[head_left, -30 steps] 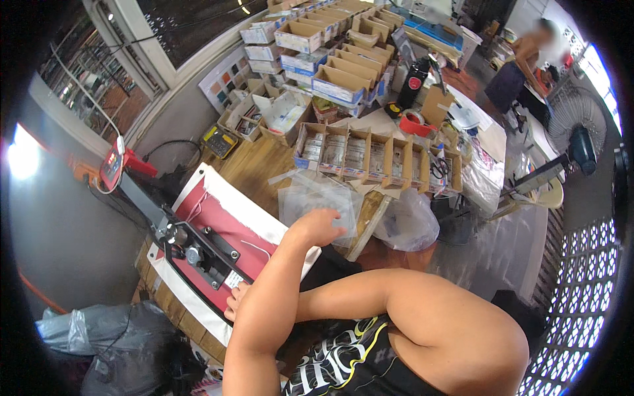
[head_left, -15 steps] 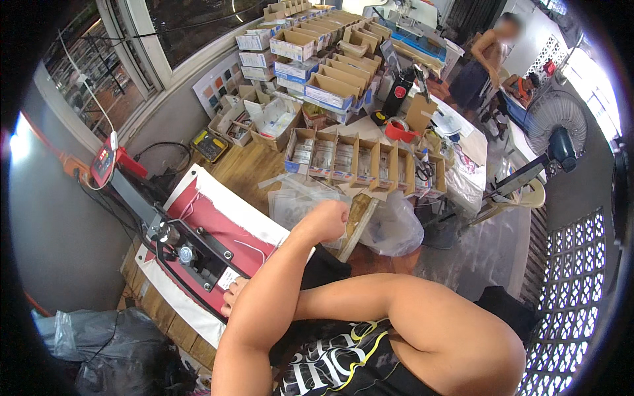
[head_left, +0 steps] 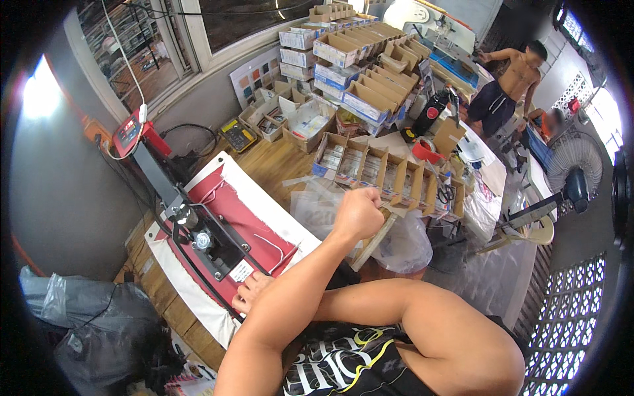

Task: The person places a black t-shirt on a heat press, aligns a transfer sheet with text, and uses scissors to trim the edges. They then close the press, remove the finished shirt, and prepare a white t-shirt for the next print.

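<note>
Left grip (head_left: pixel 360 212) clenched, right grip (head_left: pixel 254 292) on flat, red, metal-looking plate (head_left: pixel 236 212), can't tell if grasping; we'd guess heavy, stiff, hold edges.

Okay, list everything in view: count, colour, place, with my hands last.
press: 1, red and black, left on bench
cloth: 1, white, along the press's edges
plastic sheets: several, clear, beside left hand
bench: 1, brown wood, centre
meter: 1, yellow and black, beyond press
cardboard boxes: many, brown, white, blue, far bench
scissors: 1, black, right end of front box row
bottle: 1, black, right of stacked boxes
roll: 1, red, near bottle
fan: 1, grey and dark, right
other people: 2, one in dark shorts, upper right
left hand: 1, bare, curled, by bench edge
right hand: 1, bare, at press's near end
</note>
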`<act>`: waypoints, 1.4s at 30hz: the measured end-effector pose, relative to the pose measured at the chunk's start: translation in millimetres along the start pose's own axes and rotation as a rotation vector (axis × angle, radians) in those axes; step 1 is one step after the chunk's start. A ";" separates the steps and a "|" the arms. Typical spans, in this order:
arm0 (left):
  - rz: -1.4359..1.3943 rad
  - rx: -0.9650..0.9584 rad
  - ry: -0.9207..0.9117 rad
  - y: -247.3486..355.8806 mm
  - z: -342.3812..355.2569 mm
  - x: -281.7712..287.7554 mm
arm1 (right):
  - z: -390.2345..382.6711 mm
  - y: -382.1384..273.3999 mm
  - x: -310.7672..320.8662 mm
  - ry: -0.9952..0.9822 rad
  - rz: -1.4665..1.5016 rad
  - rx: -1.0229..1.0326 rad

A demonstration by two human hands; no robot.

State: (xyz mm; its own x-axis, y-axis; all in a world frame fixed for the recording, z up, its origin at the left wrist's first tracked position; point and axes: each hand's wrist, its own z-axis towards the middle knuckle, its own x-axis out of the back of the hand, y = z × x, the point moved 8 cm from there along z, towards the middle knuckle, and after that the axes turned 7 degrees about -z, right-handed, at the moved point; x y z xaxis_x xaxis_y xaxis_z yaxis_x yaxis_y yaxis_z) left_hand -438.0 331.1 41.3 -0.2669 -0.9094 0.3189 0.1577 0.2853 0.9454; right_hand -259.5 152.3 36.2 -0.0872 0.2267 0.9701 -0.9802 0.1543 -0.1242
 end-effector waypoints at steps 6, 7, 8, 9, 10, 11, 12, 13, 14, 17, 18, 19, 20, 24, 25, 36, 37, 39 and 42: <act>0.605 0.227 -0.765 -50.0 -34.2 -46.2 | 6.4 -0.5 -18.0 -0.148 0.043 -0.023; 0.517 0.265 -0.580 -46.8 -23.0 -36.9 | 6.5 -0.6 -24.1 -0.160 0.047 -0.027; 0.459 0.323 -0.434 -46.7 -17.2 -27.2 | 6.1 -0.3 -31.4 -0.171 0.049 -0.035; 0.362 0.330 -0.264 -42.6 -9.4 -17.2 | 6.3 1.8 -35.7 -0.124 0.038 -0.051; 0.361 0.284 -0.342 -39.5 -7.7 -24.1 | 4.9 0.2 -44.0 -0.113 0.047 -0.026; 0.313 0.191 -0.398 -33.3 -6.4 -29.9 | 2.5 -0.3 -49.1 -0.049 0.046 -0.012; 0.288 0.114 -0.441 -29.0 -5.0 -34.4 | -0.2 1.0 -49.5 0.084 0.029 -0.017; 0.334 0.106 -0.613 -33.7 -11.9 -45.5 | -0.2 0.2 -58.5 0.112 0.004 -0.010; 0.445 0.134 -0.794 -44.0 -21.6 -54.3 | 0.8 -0.5 -63.9 0.177 -0.039 -0.011; 0.559 0.230 -0.930 -67.2 -33.3 -56.2 | -3.8 -5.7 -78.0 0.273 -0.054 -0.003; 0.521 0.214 -0.864 -67.5 -29.8 -54.1 | -5.2 -7.2 -78.8 0.302 -0.024 0.009; 0.504 0.177 -0.789 -65.7 -24.8 -52.1 | -4.8 -8.5 -79.1 0.306 -0.013 0.018; 0.482 0.139 -0.715 -62.2 -20.0 -50.3 | -6.2 -9.1 -77.8 0.311 -0.001 0.036; 0.543 0.164 -0.760 -53.4 -25.2 -52.3 | -3.4 -6.8 -62.7 0.312 0.036 0.055; 0.559 0.160 -0.772 -46.3 -26.9 -50.1 | -1.2 -7.9 -58.3 0.310 0.041 0.066; 0.572 -0.304 -0.277 149.1 -45.0 42.1 | 19.8 -33.0 62.9 0.552 0.144 0.253; 0.437 -0.409 -0.102 168.8 -75.3 69.7 | 13.6 -33.5 82.1 0.588 0.143 0.274; 0.539 -0.573 0.269 184.6 -156.5 149.2 | 11.3 -33.6 90.2 0.278 -0.220 0.190; 0.251 -0.517 0.761 123.9 -316.6 281.9 | -104.6 36.7 143.6 0.714 0.306 -0.026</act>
State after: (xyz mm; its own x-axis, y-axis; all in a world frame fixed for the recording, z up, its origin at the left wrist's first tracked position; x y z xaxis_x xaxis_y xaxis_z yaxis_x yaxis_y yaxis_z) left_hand -192.7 14.3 227.0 0.4933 -0.8448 0.2072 0.5757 0.4957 0.6503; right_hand -289.4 291.1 149.1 -0.2090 0.8260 0.5235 -0.9256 0.0056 -0.3784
